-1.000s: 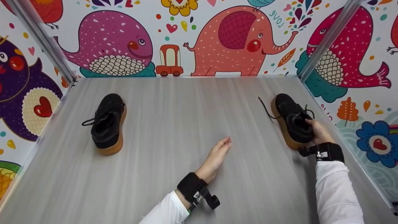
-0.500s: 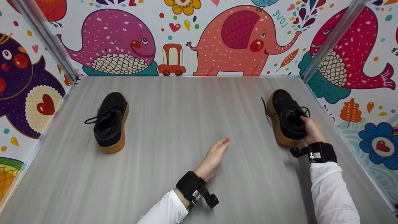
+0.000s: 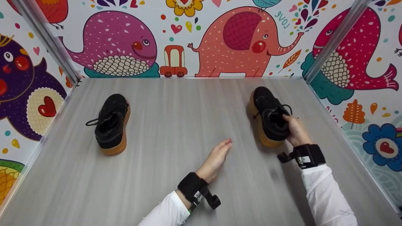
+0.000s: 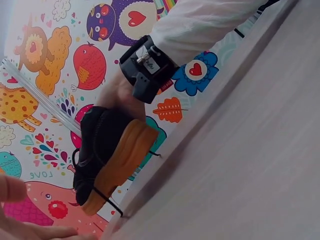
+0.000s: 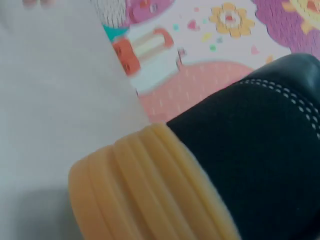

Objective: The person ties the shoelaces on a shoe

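Observation:
My right hand [image 3: 297,131] grips a black shoe [image 3: 263,103] by the right side of its collar, thumb inside the opening. The shoe's tan sole [image 4: 127,162] hangs above the surface in the left wrist view, with loose laces [image 4: 107,201] dangling. Its heel [image 5: 255,150] fills much of the right wrist view, where the hand itself is hidden. A matching black shoe [image 3: 108,125] stands at the left, toe pointing away, one lace loop out to its side. Between the shoes and nearer to me, my left hand [image 3: 215,161] is held with straight fingers and touches neither shoe.
The grey wood-grain surface [image 3: 176,125] is bounded by a back wall [image 3: 185,37] and side walls printed with cartoon animals. Metal posts [image 3: 336,40] stand at both back corners. Both wrists wear black camera straps [image 3: 309,157].
My right hand has carried its shoe to the left, away from the right wall, and the trailing lace has come along with it. The left hand and the other shoe have stayed in place.

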`<state>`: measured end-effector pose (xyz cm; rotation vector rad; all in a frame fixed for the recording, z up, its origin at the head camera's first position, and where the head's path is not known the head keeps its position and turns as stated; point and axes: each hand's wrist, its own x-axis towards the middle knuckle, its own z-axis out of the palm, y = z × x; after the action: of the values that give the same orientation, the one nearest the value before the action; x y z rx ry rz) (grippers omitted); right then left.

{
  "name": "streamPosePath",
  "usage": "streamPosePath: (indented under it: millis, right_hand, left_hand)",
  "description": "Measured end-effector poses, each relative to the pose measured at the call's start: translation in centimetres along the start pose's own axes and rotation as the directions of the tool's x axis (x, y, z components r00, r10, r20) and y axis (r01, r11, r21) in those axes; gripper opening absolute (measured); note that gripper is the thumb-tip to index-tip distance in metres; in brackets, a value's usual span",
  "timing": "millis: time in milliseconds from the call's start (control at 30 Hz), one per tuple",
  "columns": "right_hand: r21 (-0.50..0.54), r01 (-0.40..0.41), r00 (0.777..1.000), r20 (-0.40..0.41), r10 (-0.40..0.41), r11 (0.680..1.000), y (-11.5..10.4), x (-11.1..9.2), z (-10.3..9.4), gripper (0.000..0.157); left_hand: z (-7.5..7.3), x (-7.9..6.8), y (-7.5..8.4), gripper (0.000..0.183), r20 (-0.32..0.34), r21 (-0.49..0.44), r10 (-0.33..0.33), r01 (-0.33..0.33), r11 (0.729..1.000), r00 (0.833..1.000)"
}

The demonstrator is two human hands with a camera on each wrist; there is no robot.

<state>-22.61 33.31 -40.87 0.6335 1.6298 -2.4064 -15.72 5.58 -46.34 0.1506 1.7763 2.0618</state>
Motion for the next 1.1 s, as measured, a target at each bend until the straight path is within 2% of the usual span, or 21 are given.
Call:
streamPosePath:
  millis: [167, 533, 867, 1000, 1100]
  right_hand:
    - [0.024, 0.005, 1.0, 0.029, -0.006, 1.0, 1.1, -0.9, 2.7, 0.012]
    - [-0.041, 0.055, 0.987, 0.154, -0.048, 0.998, 3.3, -3.0, 7.6, 0.017]
    - [-0.085, 0.111, 0.975, 0.2, -0.092, 0.99, 4.3, -4.3, 10.2, 0.032]
    - [-0.12, 0.115, 0.974, 0.208, -0.089, 0.986, 5.0, -4.7, 11.0, 0.033]
    - [-0.132, 0.114, 0.974, 0.212, -0.084, 0.985, 5.6, -5.0, 11.7, 0.036]
  left_hand:
    - [0.1, 0.1, 0.2, 0.054, 0.032, -0.042, -0.008, 0.01, 0.999, 0.999]
    - [-0.2, 0.0, 0.8, 0.06, 0.066, -0.093, 0.026, -0.02, 0.995, 0.997]
    - [-0.6, 0.2, 1.5, 0.079, -0.002, -0.193, 0.014, -0.014, 0.981, 1.0]
    - [-1.1, 0.2, 1.8, 0.086, -0.045, -0.168, -0.004, -0.004, 0.986, 0.999]
    - [-1.5, 0.2, 2.1, 0.086, -0.086, -0.138, 0.011, -0.023, 0.99, 0.996]
